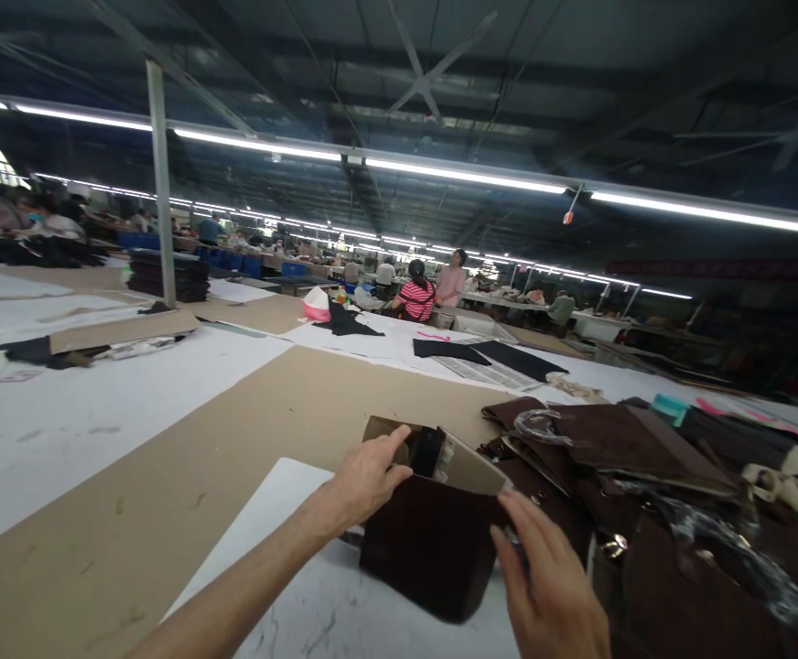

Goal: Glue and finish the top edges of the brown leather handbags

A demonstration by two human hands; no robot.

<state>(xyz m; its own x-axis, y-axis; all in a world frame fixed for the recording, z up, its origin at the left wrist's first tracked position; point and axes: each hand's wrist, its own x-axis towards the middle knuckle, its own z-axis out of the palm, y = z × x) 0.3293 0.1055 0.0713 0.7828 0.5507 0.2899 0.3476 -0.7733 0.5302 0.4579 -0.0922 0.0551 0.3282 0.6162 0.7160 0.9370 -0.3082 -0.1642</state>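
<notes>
A dark brown bag [426, 545] stands on the table in front of me, its mouth facing up and its tan lining showing. Inside it I see a black piece and something pale that I cannot make out. My left hand [368, 480] grips the bag's left rim, thumb and fingers on either side of the edge. At the right top corner, my right hand [546, 567] has its fingers and thumb against the side of the bag. White paper [296, 595] lies beneath the bag.
Brown bags [632, 448] with plastic-wrapped handles are piled at the right. Tan board [234, 439] covers part of the table. Black cut pieces [515, 359] lie farther off. A post [160, 183] rises at the left. Two people [418, 295] are beyond the table.
</notes>
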